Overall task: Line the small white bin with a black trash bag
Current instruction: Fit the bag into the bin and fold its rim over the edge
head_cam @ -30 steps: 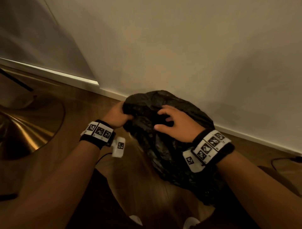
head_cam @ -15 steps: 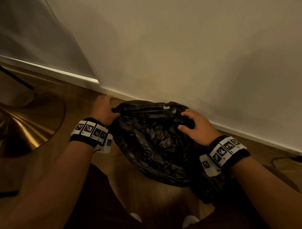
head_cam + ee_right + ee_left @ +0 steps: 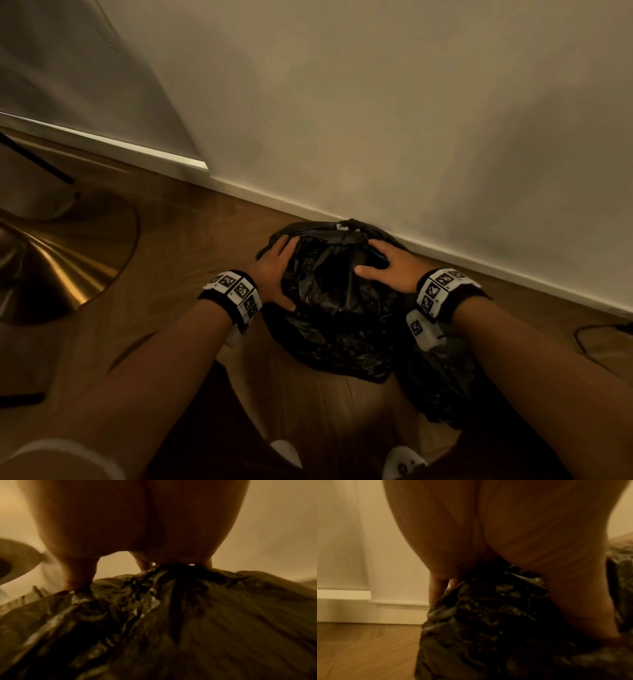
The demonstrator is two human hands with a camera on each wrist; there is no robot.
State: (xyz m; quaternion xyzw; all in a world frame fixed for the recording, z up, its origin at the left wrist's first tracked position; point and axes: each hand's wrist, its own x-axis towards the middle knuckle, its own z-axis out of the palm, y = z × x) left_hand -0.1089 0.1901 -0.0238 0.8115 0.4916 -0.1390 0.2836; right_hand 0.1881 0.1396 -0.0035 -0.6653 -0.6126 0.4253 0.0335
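A crumpled black trash bag [image 3: 335, 298] forms a rounded mound on the wooden floor, close to the wall's skirting. My left hand [image 3: 274, 270] lies against the mound's left side with its fingers stretched along the edge and its thumb low on the plastic. My right hand [image 3: 390, 267] rests spread on the mound's top right. In the left wrist view, fingers [image 3: 435, 591] reach down behind the bag [image 3: 488, 628]. The right wrist view shows fingertips pressing into the bag [image 3: 171, 615]. The white bin is not visible; more black plastic [image 3: 442, 377] lies under my right forearm.
A round brass base [image 3: 51, 260] sits on the floor at the left. The white skirting board [image 3: 513, 274] runs just behind the bag. A dark cable [image 3: 589, 335] lies at the far right. White shoe tips [image 3: 284, 452] show at the bottom.
The bag has come down from a raised bundle to a mound on the floor near the wall. Both hands moved apart and down and now lie on its sides.
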